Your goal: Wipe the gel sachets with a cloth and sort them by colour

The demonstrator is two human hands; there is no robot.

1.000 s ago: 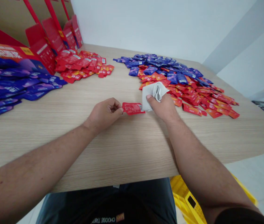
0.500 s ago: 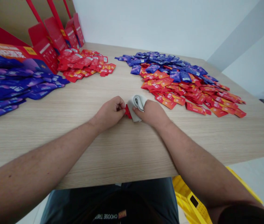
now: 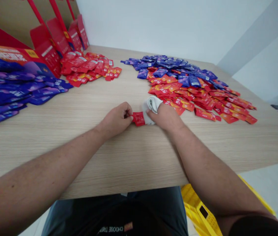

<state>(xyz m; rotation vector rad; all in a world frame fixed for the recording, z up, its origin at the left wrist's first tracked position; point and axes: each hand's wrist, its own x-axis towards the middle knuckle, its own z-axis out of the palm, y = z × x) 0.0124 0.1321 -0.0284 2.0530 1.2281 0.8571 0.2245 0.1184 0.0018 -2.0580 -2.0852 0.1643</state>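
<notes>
Fingertips of my left hand [image 3: 118, 118] pinch the left edge of a small red packet [image 3: 138, 119] lying on the wood-grain table [image 3: 129, 157]. My right hand [image 3: 167, 116] is closed round a rolled whitish cloth [image 3: 153, 104]. The cloth's lower part rests over the right end of the packet, so that end is hidden. Just beyond my right hand begins a wide heap of red-orange packets [image 3: 183, 104].
Purple packets [image 3: 163, 62] top the heap at the back right. Red packets [image 3: 87, 67] lie before open red boxes [image 3: 55, 36] at the back left. More purple packets [image 3: 13, 88] pile up at left. A yellow plastic basket [image 3: 200, 209] stands below the table's front edge.
My right hand has slid the cloth to the right, uncovering more of the red packet. My left hand has stayed nearly in place, still pinching the packet's edge.
</notes>
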